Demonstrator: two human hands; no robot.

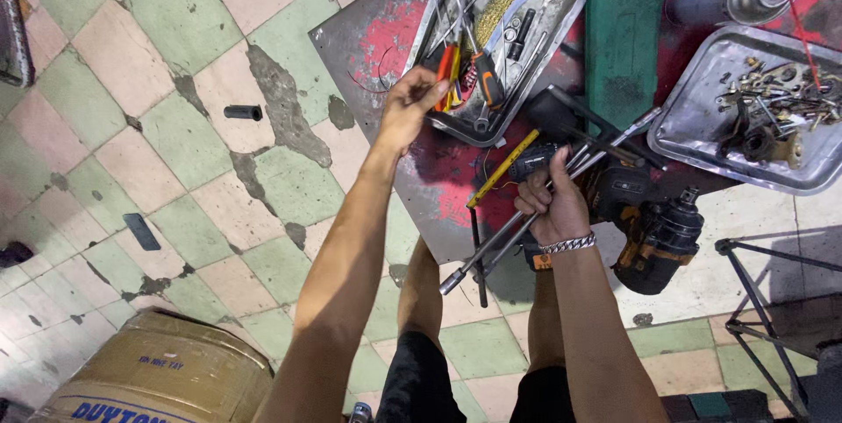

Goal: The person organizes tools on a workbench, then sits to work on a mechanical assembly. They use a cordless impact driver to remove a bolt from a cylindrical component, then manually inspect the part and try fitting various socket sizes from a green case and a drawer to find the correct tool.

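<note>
Fingers of the right hand (553,204) wrap around a bundle of long metal rods (535,213), which slant from the hand toward the steel tool tray (561,11). Rods are slim, grey and socket-tipped. Left hand (410,107) reaches the tray's near rim, fingers curled, pinching an orange-handled tool (445,68). Tray holds screwdrivers, pliers and wrenches; beside it, a second tray (693,125) holds small metal parts.

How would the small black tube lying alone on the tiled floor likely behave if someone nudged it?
The black tube looks round and lies on its side, so it would probably roll. It seems short and hollow, so likely light. The cracked floor tiles beside it might stop it soon.
</note>
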